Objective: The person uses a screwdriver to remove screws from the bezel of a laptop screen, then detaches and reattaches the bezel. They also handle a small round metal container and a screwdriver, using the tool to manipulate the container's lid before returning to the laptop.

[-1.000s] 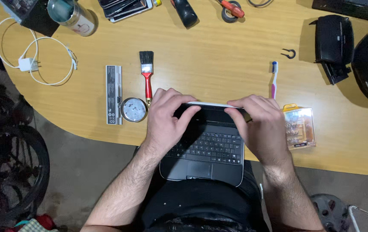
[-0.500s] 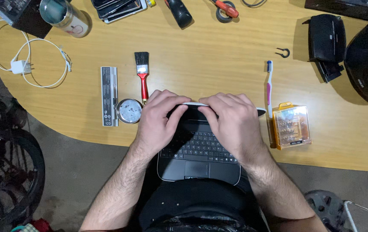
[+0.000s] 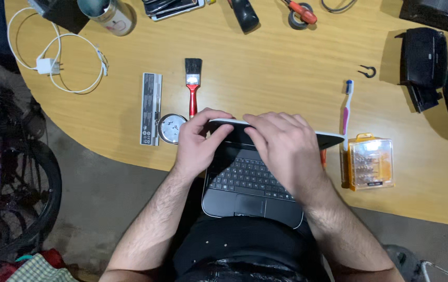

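Wooden table (image 3: 266,78), laptop (image 3: 250,180) lid half-hidden under both hands' gripping fingers (image 3: 203,116).

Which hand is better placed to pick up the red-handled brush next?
Probably the left. The left hand grips the laptop lid's left corner, just below the brush. The right hand lies mid-lid, farther away.

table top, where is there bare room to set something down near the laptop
Bare wood lies between the paintbrush and the toothbrush, above both hands, and left of the battery. It is crowded around the laptop, gauge and bit case.
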